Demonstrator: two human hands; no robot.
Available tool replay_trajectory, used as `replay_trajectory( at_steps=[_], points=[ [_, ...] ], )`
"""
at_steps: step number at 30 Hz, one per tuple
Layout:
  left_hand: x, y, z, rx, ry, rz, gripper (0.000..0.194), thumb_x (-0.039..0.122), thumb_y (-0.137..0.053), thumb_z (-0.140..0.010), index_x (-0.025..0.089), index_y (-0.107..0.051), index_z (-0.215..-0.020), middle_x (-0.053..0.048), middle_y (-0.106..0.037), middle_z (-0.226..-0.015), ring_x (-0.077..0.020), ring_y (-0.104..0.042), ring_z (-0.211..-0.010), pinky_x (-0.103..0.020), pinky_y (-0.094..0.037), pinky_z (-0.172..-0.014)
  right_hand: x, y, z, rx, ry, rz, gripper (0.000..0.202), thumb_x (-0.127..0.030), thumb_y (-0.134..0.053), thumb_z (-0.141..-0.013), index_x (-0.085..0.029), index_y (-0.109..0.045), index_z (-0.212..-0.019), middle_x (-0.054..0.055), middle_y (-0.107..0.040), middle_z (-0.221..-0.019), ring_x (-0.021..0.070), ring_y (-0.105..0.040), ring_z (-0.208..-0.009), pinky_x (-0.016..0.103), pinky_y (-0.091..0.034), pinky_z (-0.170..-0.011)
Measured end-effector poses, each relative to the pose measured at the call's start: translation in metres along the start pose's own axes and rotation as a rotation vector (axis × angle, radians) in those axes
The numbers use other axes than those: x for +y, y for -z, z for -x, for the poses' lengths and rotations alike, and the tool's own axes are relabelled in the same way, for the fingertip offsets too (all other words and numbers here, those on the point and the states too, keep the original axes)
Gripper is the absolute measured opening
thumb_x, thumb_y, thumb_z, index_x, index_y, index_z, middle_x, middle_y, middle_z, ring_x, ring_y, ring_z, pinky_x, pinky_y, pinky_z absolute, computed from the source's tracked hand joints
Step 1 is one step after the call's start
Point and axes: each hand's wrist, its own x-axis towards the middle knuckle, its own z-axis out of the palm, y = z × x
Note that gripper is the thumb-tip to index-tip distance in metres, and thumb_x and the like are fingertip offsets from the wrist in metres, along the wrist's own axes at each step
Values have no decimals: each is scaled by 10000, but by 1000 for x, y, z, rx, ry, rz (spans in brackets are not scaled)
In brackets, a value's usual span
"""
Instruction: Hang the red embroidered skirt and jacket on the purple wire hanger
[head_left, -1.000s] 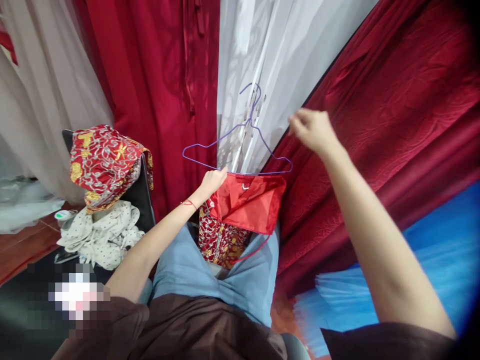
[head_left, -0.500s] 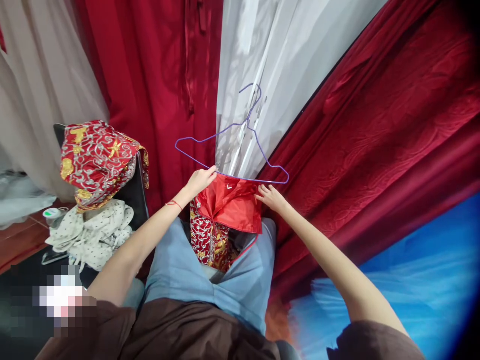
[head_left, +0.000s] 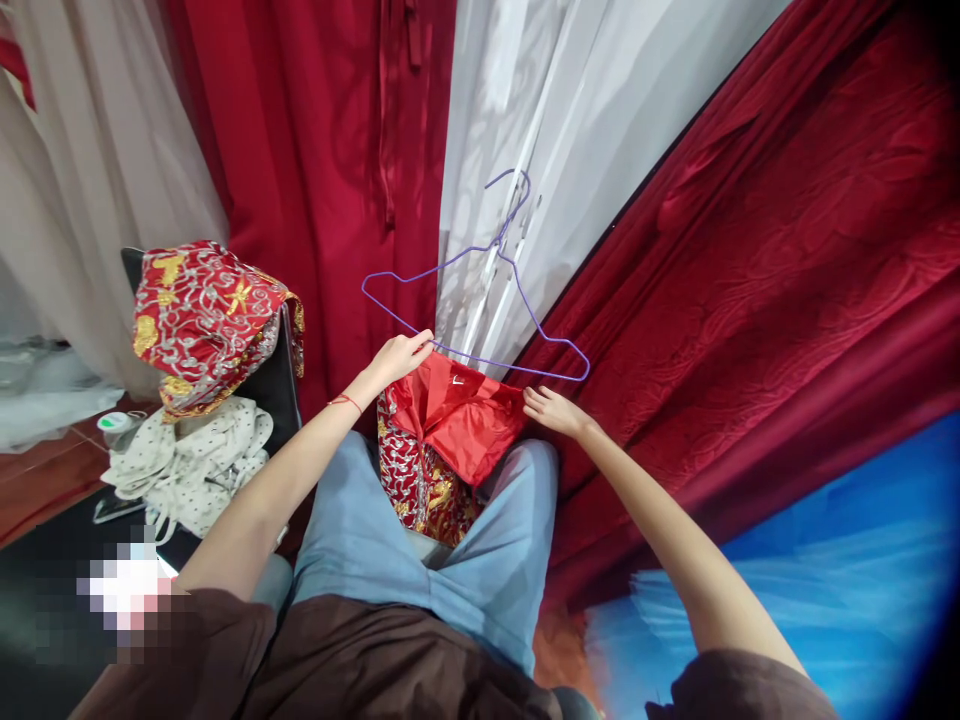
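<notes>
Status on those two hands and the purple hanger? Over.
Left hand pinching purple wire hanger and red garment. Right hand at garment's edge. Nothing seen blocking.

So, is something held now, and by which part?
The red cloth, by its top edge: left hand at one end, with the hanger's bottom bar; right hand at the other.

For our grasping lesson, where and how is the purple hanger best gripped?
Probably pinch the purple hanger at its neck, coming from the hook end: the thin wire narrows there between the sloping shoulders, while the left hand, right hand and red fabric crowd the bottom bar.
</notes>
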Motion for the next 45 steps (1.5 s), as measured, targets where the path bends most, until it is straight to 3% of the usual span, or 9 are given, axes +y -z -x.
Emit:
replay_trajectory(
  at_steps=[5,12,15,19,23,27,30,38,45],
  points=[
    [1,2,2,-4,9,39,302,389,-362,-1005,239,-612,-1085,-29,-704,-751,-200,-696,-709,-239,-381,-615,-21,-16,-9,90,-46,34,424,-26,-370,-941,-159,-541,-1306,180,-536,-1447,236,-542,-1309,452,-467,-1022],
    [-4,7,6,17,-2,70,297,360,-372,-1007,215,-619,-1088,-27,-694,-732,-184,-680,-667,-237,-391,-629,-63,-16,-48,165,167,-68,581,-4,-343,-939,-295,-450,-1430,99,-469,-1526,193,-486,-1368,418,-431,-1064],
    [1,3,4,31,19,40,290,358,-370,-1011,218,-611,-1092,-21,-685,-716,-188,-682,-665,-241,-373,-614,-86,-4,-64,-20,314,-82,584,-10,-359,-931,-294,-480,-1427,38,-438,-1553,125,-392,-1429,364,-383,-1135],
    [7,-1,3,14,17,18,272,345,-378,-1014,217,-606,-1091,-19,-690,-724,-188,-684,-665,-242,-369,-608,-94,0,-67,-280,205,-28,346,-33,-501,-851,-199,-739,-1040,41,-705,-1216,165,-547,-1291,364,-345,-1184],
    [3,1,4,3,46,-48,282,346,-384,-1020,208,-606,-1124,-41,-722,-791,-211,-715,-749,-241,-399,-628,-65,9,-50,-329,32,-9,269,-67,-526,-856,-194,-763,-868,52,-759,-873,239,-654,-1074,500,-343,-1148],
    [-2,4,-2,-26,102,-162,379,424,-389,-1026,206,-554,-1288,-104,-751,-932,-270,-733,-880,-268,-454,-696,-11,42,-25,-290,-114,-72,310,-105,-444,-910,-162,-732,-1008,112,-744,-884,249,-643,-990,492,-392,-990],
    [2,6,-11,-67,124,-244,445,488,-352,-1025,224,-532,-1335,-127,-752,-950,-292,-731,-922,-291,-477,-738,26,79,-4,-191,-256,-268,252,-162,-500,-852,-145,-713,-984,136,-722,-894,243,-626,-888,435,-351,-894],
    [13,18,-23,-88,120,-311,449,508,-292,-1030,231,-608,-1189,-127,-744,-935,-293,-723,-959,-284,-474,-743,68,154,38,-27,-188,-374,235,-197,-489,-836,-187,-697,-945,108,-717,-936,203,-632,-847,317,-346,-766],
    [21,18,-22,-94,81,-315,424,507,-349,-1020,221,-648,-1113,-120,-748,-926,-254,-723,-906,-271,-455,-740,102,170,13,9,-315,-516,297,-331,-433,-938,-194,-664,-812,77,-671,-746,185,-578,-669,294,-378,-695]
  ],
)
